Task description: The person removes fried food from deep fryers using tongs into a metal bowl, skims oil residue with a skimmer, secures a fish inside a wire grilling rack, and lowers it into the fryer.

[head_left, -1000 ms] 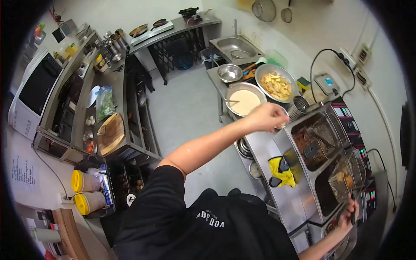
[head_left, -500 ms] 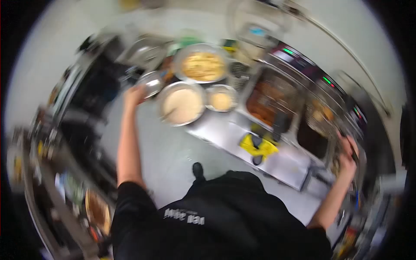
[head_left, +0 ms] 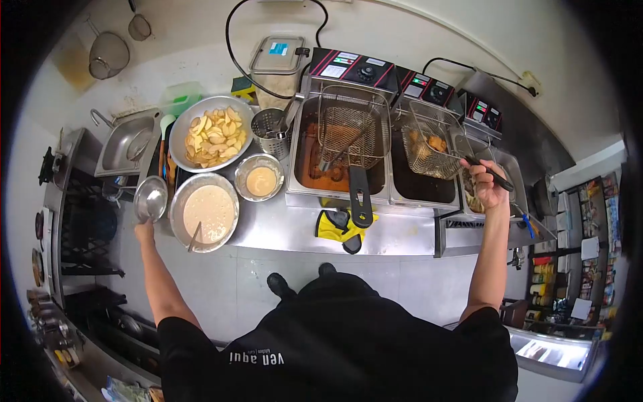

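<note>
My left hand [head_left: 144,230] grips the near rim of a small metal bowl [head_left: 151,199], tilted at the counter's left end. Right of it is a large bowl of pale batter [head_left: 209,211] with a utensil leaning in it. My right hand [head_left: 491,186] is closed round the black handle [head_left: 491,174] of a fryer basket [head_left: 432,142]. Golden fried pieces [head_left: 437,143] lie in that basket, which is raised over the dark oil of the middle fryer [head_left: 422,184]. A second basket [head_left: 348,127] hangs over the left fryer, its handle toward me.
Cut potatoes [head_left: 216,137] fill a big bowl at the back, near a small bowl of yellowish mix [head_left: 260,181] and a perforated metal holder [head_left: 270,134]. Yellow-black gloves [head_left: 340,229] lie on the front ledge. A sink [head_left: 127,147] is at far left, stocked shelves [head_left: 569,281] at right.
The view has swung toward the fryers. My left hand has moved from above the counter to the small metal bowl and taken hold of it. My right hand still holds the basket handle.
</note>
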Available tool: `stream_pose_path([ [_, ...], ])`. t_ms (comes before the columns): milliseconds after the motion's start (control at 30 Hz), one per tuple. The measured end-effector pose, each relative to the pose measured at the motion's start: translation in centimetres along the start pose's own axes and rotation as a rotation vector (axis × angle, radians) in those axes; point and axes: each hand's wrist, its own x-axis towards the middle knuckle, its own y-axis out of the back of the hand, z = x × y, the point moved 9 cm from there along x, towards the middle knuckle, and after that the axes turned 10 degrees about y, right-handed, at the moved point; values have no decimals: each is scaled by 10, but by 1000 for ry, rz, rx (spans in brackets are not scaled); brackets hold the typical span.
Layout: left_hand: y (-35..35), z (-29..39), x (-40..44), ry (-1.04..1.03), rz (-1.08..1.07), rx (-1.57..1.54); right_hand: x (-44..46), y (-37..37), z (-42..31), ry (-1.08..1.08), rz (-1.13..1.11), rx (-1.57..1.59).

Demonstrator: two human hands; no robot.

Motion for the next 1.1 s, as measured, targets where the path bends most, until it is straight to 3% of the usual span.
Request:
stream_pose_path([
  [100,-8,6,13,-2,37,-64,2,20,-4,-18,1,6],
  [200,-13,6,30,-35,199,189,-4,59,-8,15,75,-91],
  [233,-11,16,22,-38,227,286,-9,78,-9,113,245,-270],
  [300,-35,23,30,-328,186,646,-21,80,-3,180,517,-602],
  [333,-26,18,30,-240,236,570,-28,76,5,160,622,-749],
  [400,-22,17,30,-219,313,586,-27,85,-15,86,488,-1057],
  [433,-10,10,27,-97,386,459,-22,78,-17,74,481,-1065],
  [467,-3,2,27,16,453,328,-27,66,-32,36,562,-1475],
  [500,-4,-5,36,71,370,246,-34,42,-43,-4,641,-1885],
  [533,-3,-4,41,68,363,245,-33,23,-40,-5,650,-1886],
  [600,2,13,17,88,-68,182,5,-95,3,506,310,-2597],
  [633,14,21,10,112,-36,358,29,-117,36,546,261,-2394],
  [667,-35,-7,67,-220,103,701,60,-137,72,562,191,-2184],
  [700,-4,-9,49,114,2,528,101,-134,107,203,164,-2133],
  [733,-22,-34,72,268,-115,343,130,-145,145,190,104,-2128],
  [767,-5,-17,49,314,-174,281,149,-141,180,50,202,-2213],
  [833,-11,-31,64,399,-89,38,176,-124,212,-82,301,-2296],
  [900,-2,-21,57,344,-114,102,203,-128,222,168,205,-2614],
  [933,2,-10,50,277,-151,165,212,-127,215,169,217,-2604],
  [1000,22,-4,35,264,-89,157,220,-94,202,-473,349,-2522],
  [1033,28,3,36,256,-24,139,229,-92,193,-425,275,-2586],
  [1100,-14,-8,74,-23,-82,525,251,-74,165,-372,69,-2803],
])
